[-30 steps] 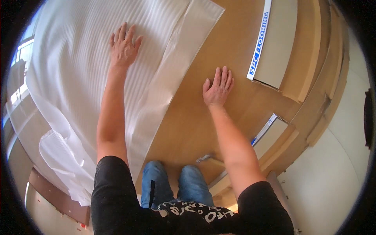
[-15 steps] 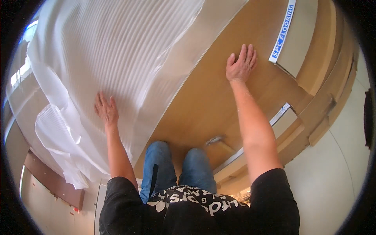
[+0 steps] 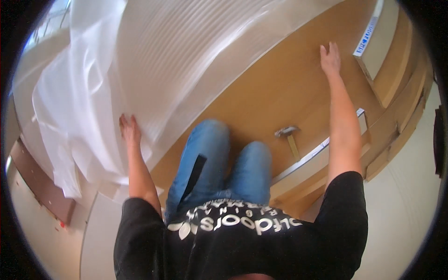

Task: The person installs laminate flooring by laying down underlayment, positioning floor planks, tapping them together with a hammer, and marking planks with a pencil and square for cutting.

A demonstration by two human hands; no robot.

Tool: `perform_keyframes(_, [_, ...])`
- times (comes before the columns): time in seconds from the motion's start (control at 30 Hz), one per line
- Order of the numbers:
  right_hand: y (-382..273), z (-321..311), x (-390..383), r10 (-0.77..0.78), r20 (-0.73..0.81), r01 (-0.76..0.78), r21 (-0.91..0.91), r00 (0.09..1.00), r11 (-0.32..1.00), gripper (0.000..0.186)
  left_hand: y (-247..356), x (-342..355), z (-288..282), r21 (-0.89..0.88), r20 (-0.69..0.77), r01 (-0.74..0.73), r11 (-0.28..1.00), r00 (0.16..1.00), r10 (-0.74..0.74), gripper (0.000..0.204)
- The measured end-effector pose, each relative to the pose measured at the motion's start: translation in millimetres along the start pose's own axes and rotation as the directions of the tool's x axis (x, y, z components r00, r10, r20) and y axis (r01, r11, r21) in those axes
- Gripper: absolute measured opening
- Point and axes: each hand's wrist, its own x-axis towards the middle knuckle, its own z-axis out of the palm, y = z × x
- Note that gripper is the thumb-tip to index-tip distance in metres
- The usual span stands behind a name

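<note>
A thin white foam sheet (image 3: 186, 65), ribbed and wrinkled, lies across the left and far side. My left hand (image 3: 130, 131) is on its near left part, fingers apart and holding nothing. To the right of the sheet's edge spreads a smooth brown surface (image 3: 261, 88), which looks like cardboard. My right hand (image 3: 331, 59) is over its far right part, fingers spread, with nothing in it; whether it touches the surface I cannot tell. Just beyond my right knee a hammer (image 3: 292, 140) lies on the brown surface. My knees rest at the near edge of the sheet.
Stacked brown cardboard pieces (image 3: 396, 74) line the right side. One pale panel with a blue-and-white printed strip (image 3: 367, 37) lies at the far right; another white-edged strip (image 3: 308, 157) is by the hammer. A dark brown panel (image 3: 37, 177) stands at the left. Pale floor (image 3: 396, 205) shows at right.
My right hand has moved right and farther out, and my knees show larger. The hammer has come into fuller view. The foam sheet's left part has shifted and bunched up more.
</note>
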Motion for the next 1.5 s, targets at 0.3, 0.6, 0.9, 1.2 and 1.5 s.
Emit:
perform_keyframes(0.3, [-66.7,-72.0,-390.0,-0.152,0.407,0.162,0.012,0.9,0.987,0.054,-112.8,-26.9,23.7,0.194,0.149,0.181,0.964,0.966,-0.211,0.083])
perform_keyframes(0.6, [-25.4,-185.1,-635.0,0.323,0.477,-0.258,-0.198,0.818,0.946,0.045,-227.7,45.9,28.5,0.336,0.08,-0.041,0.941,0.997,0.015,0.087])
perform_keyframes(0.9, [-54.9,-165.0,-679.1,0.426,0.453,-0.424,-0.112,0.783,0.899,0.042,-322.7,105.1,31.7,0.319,0.095,0.049,0.946,0.992,-0.083,0.082])
perform_keyframes(1.2, [-69.4,-183.5,-674.3,0.379,0.416,-0.361,-0.126,0.827,0.924,0.042,-352.0,114.9,20.8,0.228,0.225,0.039,0.973,0.97,-0.092,0.073])
perform_keyframes(1.5, [-40.0,-194.9,-686.6,0.681,0.348,-0.693,-0.112,0.644,0.712,0.045,-298.9,34.9,27.7,0.687,0.386,-0.261,0.678,0.922,-0.036,0.063])
